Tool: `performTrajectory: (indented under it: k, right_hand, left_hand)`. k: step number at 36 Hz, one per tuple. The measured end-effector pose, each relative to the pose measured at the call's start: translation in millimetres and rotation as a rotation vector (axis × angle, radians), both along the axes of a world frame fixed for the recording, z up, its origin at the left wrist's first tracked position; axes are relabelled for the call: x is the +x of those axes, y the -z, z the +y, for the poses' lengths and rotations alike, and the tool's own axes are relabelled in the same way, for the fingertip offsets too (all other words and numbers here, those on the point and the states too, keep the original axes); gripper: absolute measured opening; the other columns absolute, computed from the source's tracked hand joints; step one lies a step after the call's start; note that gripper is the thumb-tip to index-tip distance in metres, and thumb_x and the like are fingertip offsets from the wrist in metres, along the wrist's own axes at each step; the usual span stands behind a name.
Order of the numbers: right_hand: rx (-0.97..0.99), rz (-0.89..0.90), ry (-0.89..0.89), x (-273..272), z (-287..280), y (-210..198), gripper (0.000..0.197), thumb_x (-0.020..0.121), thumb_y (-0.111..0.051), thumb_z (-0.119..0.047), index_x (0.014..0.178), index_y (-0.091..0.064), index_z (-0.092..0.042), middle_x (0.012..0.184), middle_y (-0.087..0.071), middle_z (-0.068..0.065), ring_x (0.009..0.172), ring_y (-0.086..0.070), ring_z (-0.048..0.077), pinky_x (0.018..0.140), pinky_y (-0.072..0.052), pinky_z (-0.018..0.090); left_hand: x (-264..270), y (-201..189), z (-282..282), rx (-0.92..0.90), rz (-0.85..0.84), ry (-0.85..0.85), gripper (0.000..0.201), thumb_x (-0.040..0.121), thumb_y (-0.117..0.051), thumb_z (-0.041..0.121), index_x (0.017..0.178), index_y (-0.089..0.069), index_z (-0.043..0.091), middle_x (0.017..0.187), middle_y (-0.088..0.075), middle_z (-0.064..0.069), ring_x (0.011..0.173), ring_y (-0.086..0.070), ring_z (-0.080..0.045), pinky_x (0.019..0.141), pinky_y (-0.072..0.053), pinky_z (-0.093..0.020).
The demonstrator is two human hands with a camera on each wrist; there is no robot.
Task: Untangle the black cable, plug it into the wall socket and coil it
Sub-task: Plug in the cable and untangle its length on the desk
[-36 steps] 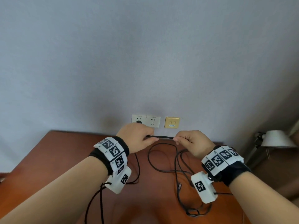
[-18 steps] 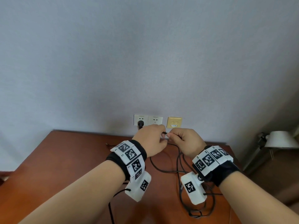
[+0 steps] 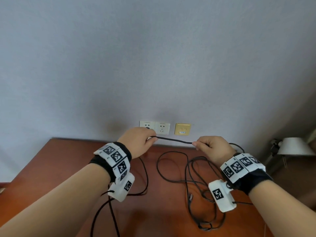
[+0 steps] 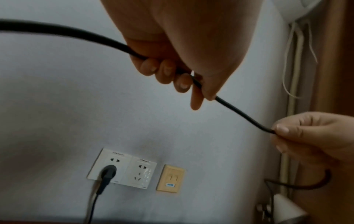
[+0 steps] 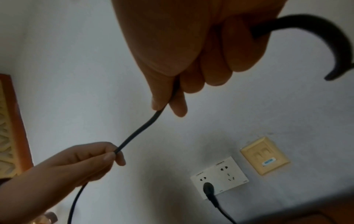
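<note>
Stretching black cable [image 3: 173, 140] taut between left hand [image 3: 138, 141] grip and right hand [image 3: 212, 147] grip, both pinching it

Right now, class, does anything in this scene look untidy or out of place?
Yes. Loose loops of the black cable sprawl over the wooden table, overlapping one another. The left hand and right hand hold only one straight stretch; the plug sits in the wall socket.

Worktop [image 3: 51, 168]: reddish-brown wood with a glossy surface, its far edge meeting the wall.
On it: loose, overlapping loops of black cable [image 3: 193, 182] lie across the middle and right.
Cable end: a small connector [image 3: 191, 197] rests on the wood among the loops.
</note>
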State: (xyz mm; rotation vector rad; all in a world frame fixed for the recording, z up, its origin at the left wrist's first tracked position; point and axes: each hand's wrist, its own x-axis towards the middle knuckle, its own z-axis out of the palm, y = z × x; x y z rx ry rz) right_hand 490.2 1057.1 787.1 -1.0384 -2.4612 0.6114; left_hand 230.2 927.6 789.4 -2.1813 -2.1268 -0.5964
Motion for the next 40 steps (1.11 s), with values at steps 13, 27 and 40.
performTrajectory:
  k: [13, 27, 40]
  right_hand:
    - [-0.015, 0.074, -0.07, -41.5, -22.9, -1.0, 0.034, 0.092, -0.055, -0.038, 0.061, -0.058, -0.025, 0.049, -0.05, -0.01, 0.053, -0.045, 0.006, 0.058, -0.04, 0.027]
    - [-0.077, 0.089, -0.204, -33.8, -35.8, -9.4, 0.029, 0.09, -0.06, -0.036, 0.069, -0.068, -0.017, 0.053, -0.054, -0.009, 0.052, -0.047, 0.004, 0.056, -0.038, 0.025]
    - [-0.046, 0.065, -0.165, -12.4, -28.4, -4.2, 0.03, 0.089, -0.058, -0.04, 0.068, -0.067, -0.02, 0.063, -0.064, 0.0, 0.061, -0.057, 0.014, 0.065, -0.046, 0.028]
  left_hand:
    - [50.1, -5.2, 14.1, 0.012, -0.017, -0.014, 0.025, 0.095, -0.042, 0.041, 0.106, -0.061, 0.027, 0.095, -0.062, 0.007, 0.089, -0.057, -0.016, 0.078, -0.045, -0.035]
    - [39.7, 6.3, 6.1, 0.021, 0.038, 0.216, 0.048, 0.085, -0.027, 0.054, 0.081, -0.055, 0.016, 0.073, -0.059, 0.002, 0.065, -0.055, -0.018, 0.059, -0.044, -0.033]
    - [9.4, 5.3, -6.5, -0.027, 0.055, 0.159, 0.037, 0.095, -0.035, 0.054, 0.077, -0.047, 0.023, 0.068, -0.055, 0.007, 0.062, -0.051, -0.014, 0.058, -0.038, -0.029]
